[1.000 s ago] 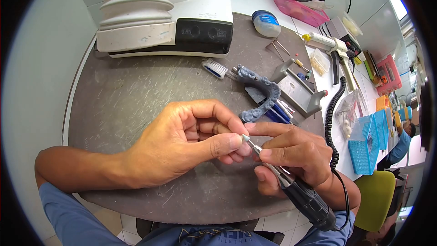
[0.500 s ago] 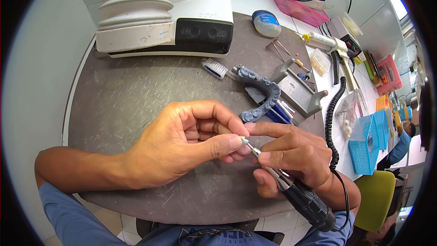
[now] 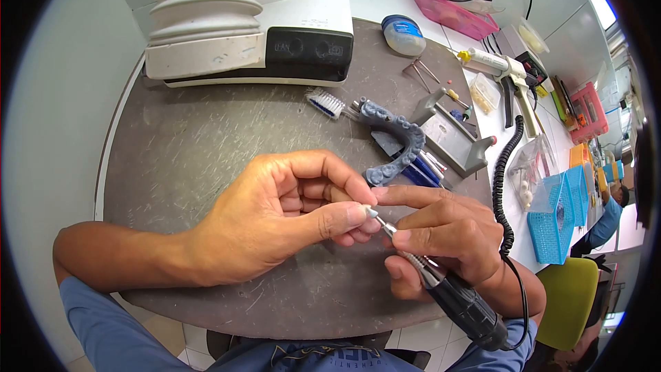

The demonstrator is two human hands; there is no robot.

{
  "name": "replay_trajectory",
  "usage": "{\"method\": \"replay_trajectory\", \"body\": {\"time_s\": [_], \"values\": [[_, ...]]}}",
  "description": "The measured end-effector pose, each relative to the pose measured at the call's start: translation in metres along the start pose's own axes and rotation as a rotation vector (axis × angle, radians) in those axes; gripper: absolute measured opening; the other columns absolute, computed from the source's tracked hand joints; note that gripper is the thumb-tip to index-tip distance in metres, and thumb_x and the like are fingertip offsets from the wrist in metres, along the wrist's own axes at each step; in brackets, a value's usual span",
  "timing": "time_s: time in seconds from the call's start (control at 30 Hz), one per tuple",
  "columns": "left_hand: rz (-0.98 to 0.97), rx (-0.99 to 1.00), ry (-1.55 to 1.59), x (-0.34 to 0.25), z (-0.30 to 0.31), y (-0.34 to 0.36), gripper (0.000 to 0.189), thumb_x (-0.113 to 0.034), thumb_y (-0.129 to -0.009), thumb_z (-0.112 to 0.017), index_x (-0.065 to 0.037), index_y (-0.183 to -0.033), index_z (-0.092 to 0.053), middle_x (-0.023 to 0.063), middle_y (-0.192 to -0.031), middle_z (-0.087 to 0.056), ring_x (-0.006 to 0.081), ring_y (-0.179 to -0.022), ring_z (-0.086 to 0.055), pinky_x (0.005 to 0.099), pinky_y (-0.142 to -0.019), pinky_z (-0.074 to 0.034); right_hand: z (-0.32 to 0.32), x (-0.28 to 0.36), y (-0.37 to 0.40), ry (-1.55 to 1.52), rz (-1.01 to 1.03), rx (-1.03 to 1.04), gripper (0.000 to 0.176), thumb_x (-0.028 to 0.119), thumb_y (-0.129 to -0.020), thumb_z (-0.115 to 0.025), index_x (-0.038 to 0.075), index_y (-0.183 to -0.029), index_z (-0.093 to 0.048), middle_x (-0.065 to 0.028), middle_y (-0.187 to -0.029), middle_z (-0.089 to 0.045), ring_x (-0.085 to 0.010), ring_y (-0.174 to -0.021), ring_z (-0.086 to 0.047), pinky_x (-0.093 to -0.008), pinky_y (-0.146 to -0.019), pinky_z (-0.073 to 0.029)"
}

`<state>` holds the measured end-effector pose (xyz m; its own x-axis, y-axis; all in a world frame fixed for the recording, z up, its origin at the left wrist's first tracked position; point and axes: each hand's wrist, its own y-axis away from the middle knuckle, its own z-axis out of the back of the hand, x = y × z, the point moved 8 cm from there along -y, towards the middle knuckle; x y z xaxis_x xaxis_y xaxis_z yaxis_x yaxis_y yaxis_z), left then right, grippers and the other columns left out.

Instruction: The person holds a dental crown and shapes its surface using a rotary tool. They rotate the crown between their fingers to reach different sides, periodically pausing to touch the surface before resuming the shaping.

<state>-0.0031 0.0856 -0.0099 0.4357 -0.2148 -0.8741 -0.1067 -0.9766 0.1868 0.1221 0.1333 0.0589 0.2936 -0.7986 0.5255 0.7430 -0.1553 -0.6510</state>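
Between the thumb and fingertips of my left hand point(image 3: 296, 213) is a small pale dental crown point(image 3: 372, 213), mostly covered by the fingers. My right hand point(image 3: 447, 231) grips a rotary handpiece point(image 3: 454, 296) like a pen; it has a silver nose and a black body. Its thin tip points up and left, right at the crown, and seems to touch it. The right index finger rests against the left fingertips. Just beyond the hands lies a grey dental arch model point(image 3: 406, 139), leaning over blue-handled tools point(image 3: 423, 172).
A white suction unit point(image 3: 303, 27) with a ribbed hose stands at the back left. Nearby lie a brush point(image 3: 325, 102), a lidded jar point(image 3: 403, 36) and a grey metal stand point(image 3: 451, 134). At right are a dispensing gun point(image 3: 506, 69), a coiled cord point(image 3: 506, 186) and blue baskets point(image 3: 551, 227).
The crown has turned slightly in my left fingertips, and a bit more of it shows. Both hands and the handpiece stay almost in place.
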Motion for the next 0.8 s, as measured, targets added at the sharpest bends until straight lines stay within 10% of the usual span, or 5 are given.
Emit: {"method": "replay_trajectory", "body": {"time_s": [0.8], "values": [[-0.029, -0.084, 0.014, -0.002, 0.006, 0.001, 0.015, 0.000, -0.091, -0.064, 0.005, -0.105, -0.060, 0.0174, -0.103, -0.068, 0.0188, -0.091, -0.069, 0.0304, -0.082, -0.059, -0.005, 0.013, 0.003, 0.092, 0.116, 0.058, 0.017, 0.004, -0.071, -0.077, 0.004, -0.084, -0.066, -0.0074, -0.072, -0.066, -0.0320, -0.096, -0.071, -0.0444, -0.085, -0.059]]}}
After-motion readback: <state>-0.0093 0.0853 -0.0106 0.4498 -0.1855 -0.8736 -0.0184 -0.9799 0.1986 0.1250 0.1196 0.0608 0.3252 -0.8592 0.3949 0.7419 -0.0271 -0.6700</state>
